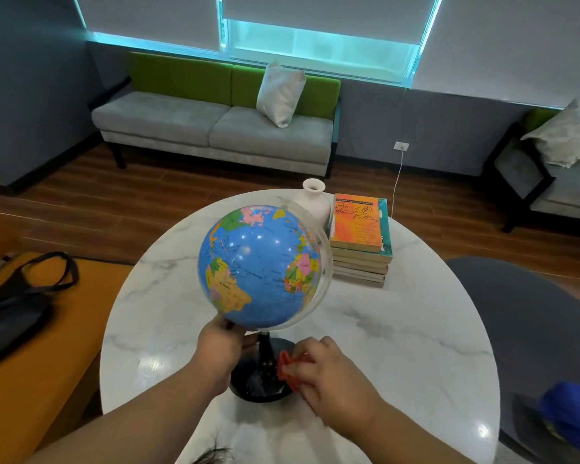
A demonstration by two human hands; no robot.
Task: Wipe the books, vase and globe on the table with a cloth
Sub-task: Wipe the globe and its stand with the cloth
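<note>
A blue globe (260, 266) on a black round base (253, 380) stands near the front of the white marble table (399, 346). My left hand (220, 346) holds the globe from below at its lower left. My right hand (329, 370) grips a red cloth (287, 368) and presses it against the right side of the black base. Behind the globe stands a white vase (313, 202). Next to the vase on the right lies a stack of several books (360, 242) with an orange cover on top.
A black bag (17, 303) lies on an orange seat (31, 380) to the left. A dark chair (523, 329) with a blue item (573, 416) stands at the right. A grey and green sofa (215, 128) lines the far wall.
</note>
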